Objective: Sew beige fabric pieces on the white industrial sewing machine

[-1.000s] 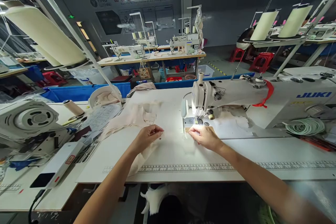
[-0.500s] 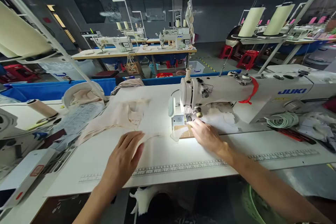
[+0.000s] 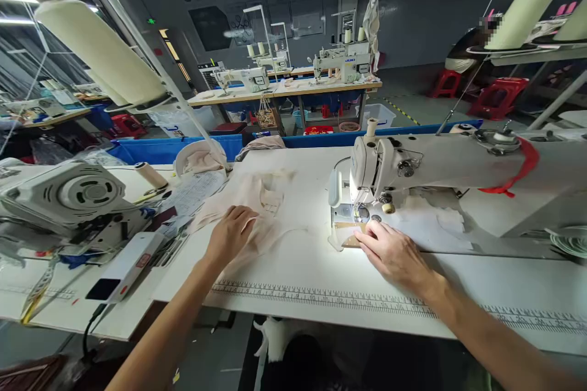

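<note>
My left hand [image 3: 232, 233] rests on a pile of pale pink fabric pieces [image 3: 247, 201] lying on the white sewing table [image 3: 298, 275], fingers curled into the cloth. My right hand [image 3: 394, 253] lies flat by the needle plate of the white sewing machine [image 3: 440, 165], fingertips pressing a small tan piece [image 3: 347, 237] under the lit presser foot. A thin pale strip of fabric runs between the pile and the needle area.
A ruler strip [image 3: 367, 302] lines the table's front edge. At the left sit a motor housing [image 3: 68, 192], a white control box [image 3: 123, 266], a thread cone [image 3: 98, 52] and papers. Other sewing stations [image 3: 284, 82] and red stools [image 3: 498, 95] stand behind.
My left hand has moved from the bare table up and left onto the pink fabric pile. My right hand stays at the needle plate. The head view has shifted.
</note>
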Tool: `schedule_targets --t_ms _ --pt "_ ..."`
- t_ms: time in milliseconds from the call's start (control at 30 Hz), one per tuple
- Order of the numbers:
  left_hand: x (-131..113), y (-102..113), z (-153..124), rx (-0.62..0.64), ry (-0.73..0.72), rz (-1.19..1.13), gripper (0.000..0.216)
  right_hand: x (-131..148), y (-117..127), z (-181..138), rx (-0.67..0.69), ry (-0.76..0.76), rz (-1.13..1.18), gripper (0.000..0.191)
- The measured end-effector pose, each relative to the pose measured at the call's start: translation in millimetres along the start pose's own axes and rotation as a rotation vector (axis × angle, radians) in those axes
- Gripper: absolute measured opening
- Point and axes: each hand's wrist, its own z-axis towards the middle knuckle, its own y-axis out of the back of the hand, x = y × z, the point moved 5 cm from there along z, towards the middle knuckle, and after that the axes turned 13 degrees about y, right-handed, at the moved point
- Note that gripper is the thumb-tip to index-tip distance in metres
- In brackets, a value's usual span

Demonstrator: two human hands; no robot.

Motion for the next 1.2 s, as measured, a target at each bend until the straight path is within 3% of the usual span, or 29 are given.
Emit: schedule_targets --t_ms 167,300,367,533,600,700,800,867,1033,1200 --pt "-1.5 -20.7 28.1 0.174 -0.142 0.127 0.037 -0.6 -0.5 -1.6 -0.031 0.016 -0.011 0.029" --pt "1.7 -23.6 32.4 0.123 -0.114 -0.015 0.041 -2.2 -2.2 -2.9 -0.052 0.017 0.007 0.029" --pt "7.3 -21.4 35.5 0.086 -0.028 -0.116 0.043 -2.7 -2.5 -3.0 -0.059 0.019 0.013 0.030" --pt "36.5 -3.0 44.3 -0.090 0.414 -0.543 0.037 -2.5 -3.1 -2.2 -0.034 0.020 0.010 0.031" --pt "43.8 8.4 43.3 -0.179 0.479 -0.641 0.033 -2.4 -3.5 -1.9 -0.014 0.014 0.005 0.029" --pt "35.4 16.9 40.0 -0.088 0.288 -0.461 0.030 -2.5 -4.3 -2.2 0.004 0.010 0.007 0.028" --pt "14.2 6.9 29.5 0.106 -0.079 -0.164 0.028 -3.4 -5.8 -3.7 0.006 0.009 0.006 0.030" --pt "6.0 -3.7 23.8 0.157 -0.203 -0.059 0.030 -4.5 -7.3 -5.0 0.002 0.005 -0.005 0.032" --pt "0.5 -19.8 28.2 0.088 -0.189 -0.091 0.027 -5.8 -8.8 -6.7 -0.052 0.040 -0.013 0.031" --pt "16.0 -4.1 38.8 -0.066 0.128 -0.370 0.021 -5.8 -7.0 -6.6 -0.116 0.072 -0.007 0.032"
